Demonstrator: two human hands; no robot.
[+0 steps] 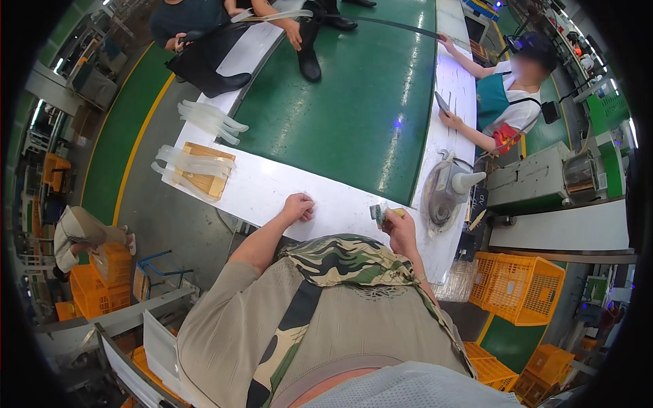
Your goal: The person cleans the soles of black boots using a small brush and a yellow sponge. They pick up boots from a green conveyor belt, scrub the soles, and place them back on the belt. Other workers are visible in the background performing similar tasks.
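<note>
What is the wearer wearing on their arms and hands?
Both hands are bare, with no gloves: left hand, right hand. A khaki short sleeve covers the left upper arm; the forearms are uncovered. A camouflage apron strap crosses the chest.

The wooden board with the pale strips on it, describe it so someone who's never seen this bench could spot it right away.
Start at the long white worktable edging the green conveyor belt. At the table's left end lies the flat wooden board. Translucent pale strips lie across it; the similar loose strips farther along rest on bare table.
</note>
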